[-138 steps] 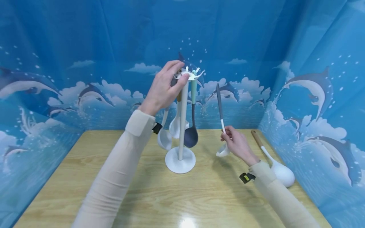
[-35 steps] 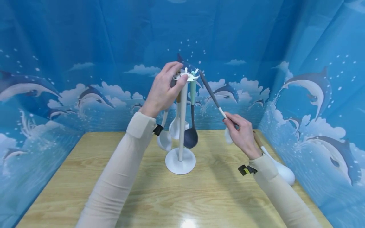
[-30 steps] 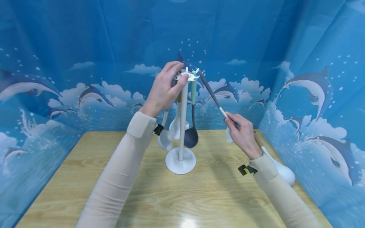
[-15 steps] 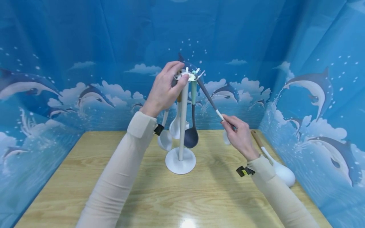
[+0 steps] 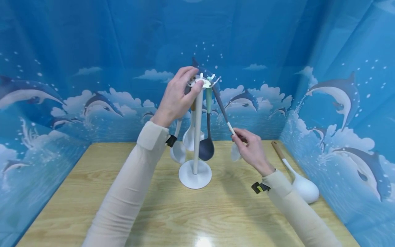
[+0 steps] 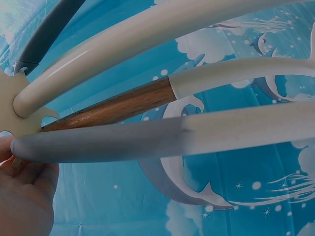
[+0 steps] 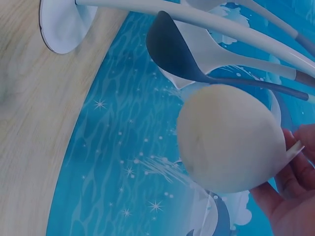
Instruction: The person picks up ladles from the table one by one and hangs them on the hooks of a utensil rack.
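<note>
My left hand (image 5: 177, 99) grips the top of a white utensil stand (image 5: 198, 137), thumb over the hook ring. My right hand (image 5: 251, 149) pinches the white shaft of a ladle with a grey handle (image 5: 220, 104). That handle slants up to the stand's hooks, its tip at the right side of the ring; whether it is hooked I cannot tell. The white bowl (image 7: 229, 140) fills the middle of the right wrist view. A dark ladle with a green handle (image 5: 206, 149) hangs beside the pole. Behind hang a white utensil with a brown handle (image 6: 118, 104) and a white ladle (image 5: 178, 152).
Another white ladle (image 5: 305, 189), with a wooden handle, lies at the right on the wood-grain table (image 5: 185, 219). A blue dolphin-print curtain (image 5: 139, 34) closes off the back and both sides.
The right hand has raised the grey-handled ladle and brought it left, so its tip has gone from apart to the hook ring, and the handle is now steeper. The left hand stays put.
</note>
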{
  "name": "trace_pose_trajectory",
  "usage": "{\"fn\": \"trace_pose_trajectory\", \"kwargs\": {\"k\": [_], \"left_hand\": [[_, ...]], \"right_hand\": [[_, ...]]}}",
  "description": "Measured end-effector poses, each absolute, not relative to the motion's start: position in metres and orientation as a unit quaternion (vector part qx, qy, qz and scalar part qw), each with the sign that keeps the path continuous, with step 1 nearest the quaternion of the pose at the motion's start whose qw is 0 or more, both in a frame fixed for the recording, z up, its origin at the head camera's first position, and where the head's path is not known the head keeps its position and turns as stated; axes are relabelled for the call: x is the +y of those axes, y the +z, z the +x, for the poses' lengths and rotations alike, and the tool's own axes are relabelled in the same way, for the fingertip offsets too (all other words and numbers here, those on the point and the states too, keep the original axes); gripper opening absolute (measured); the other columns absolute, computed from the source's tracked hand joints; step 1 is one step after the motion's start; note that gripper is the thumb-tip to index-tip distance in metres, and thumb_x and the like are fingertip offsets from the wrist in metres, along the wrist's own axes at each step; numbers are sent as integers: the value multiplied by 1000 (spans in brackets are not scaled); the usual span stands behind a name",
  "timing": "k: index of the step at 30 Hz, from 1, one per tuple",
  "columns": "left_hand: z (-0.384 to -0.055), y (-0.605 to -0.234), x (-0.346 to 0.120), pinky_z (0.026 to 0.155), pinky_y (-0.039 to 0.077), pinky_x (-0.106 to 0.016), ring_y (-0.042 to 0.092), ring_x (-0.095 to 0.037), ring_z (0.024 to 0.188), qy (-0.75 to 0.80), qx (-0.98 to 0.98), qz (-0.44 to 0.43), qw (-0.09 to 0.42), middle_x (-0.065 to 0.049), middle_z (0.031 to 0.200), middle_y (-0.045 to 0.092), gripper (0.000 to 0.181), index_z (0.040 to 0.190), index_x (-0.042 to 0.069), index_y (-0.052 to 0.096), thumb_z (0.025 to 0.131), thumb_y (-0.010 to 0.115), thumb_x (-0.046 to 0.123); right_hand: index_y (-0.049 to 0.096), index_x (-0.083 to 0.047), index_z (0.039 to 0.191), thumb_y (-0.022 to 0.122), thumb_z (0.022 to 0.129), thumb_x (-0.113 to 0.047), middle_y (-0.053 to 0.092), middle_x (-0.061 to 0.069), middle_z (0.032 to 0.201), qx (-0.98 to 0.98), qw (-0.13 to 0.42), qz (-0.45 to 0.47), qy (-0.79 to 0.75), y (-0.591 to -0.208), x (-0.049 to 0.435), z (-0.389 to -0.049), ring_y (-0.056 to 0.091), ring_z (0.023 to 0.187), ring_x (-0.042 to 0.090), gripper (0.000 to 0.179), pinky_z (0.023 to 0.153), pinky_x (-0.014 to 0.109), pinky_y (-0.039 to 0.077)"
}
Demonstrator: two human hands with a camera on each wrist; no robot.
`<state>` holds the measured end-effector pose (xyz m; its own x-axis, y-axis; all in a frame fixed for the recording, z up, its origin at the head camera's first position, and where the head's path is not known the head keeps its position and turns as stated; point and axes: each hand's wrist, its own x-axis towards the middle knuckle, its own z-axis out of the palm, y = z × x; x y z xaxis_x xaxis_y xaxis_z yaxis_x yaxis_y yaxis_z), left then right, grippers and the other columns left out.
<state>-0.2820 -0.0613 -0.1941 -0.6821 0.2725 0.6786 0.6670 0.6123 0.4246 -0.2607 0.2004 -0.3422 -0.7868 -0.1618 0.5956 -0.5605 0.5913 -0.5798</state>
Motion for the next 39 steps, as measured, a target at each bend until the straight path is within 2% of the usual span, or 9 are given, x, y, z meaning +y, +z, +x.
{"fn": "trace_pose_trajectory", "kwargs": {"k": [12,19,39], "left_hand": [[-283,-195,-62,113,38,-40,42,-20,137,-344,-849,-279,289,-5,153,40,56,148,13,44,101,42,44],[-282,-195,-62,113,38,-40,42,-20,137,-342,-851,-276,289,-5,153,40,55,148,13,44,101,42,44],[-282,-195,-62,113,39,-40,42,-21,137,-341,-851,-277,287,-6,153,39,56,148,13,43,102,42,44]], "right_hand": [[67,-4,122,61,98,-17,72,11,101,-854,240,213,409,-344,196,-261,71,85,20,28,81,37,60],[66,-3,122,62,98,-17,72,13,100,-856,209,212,423,-346,191,-261,72,88,25,29,84,40,59],[66,-5,124,63,97,-17,73,10,101,-864,175,218,418,-349,176,-265,72,90,20,29,84,35,59]]}}
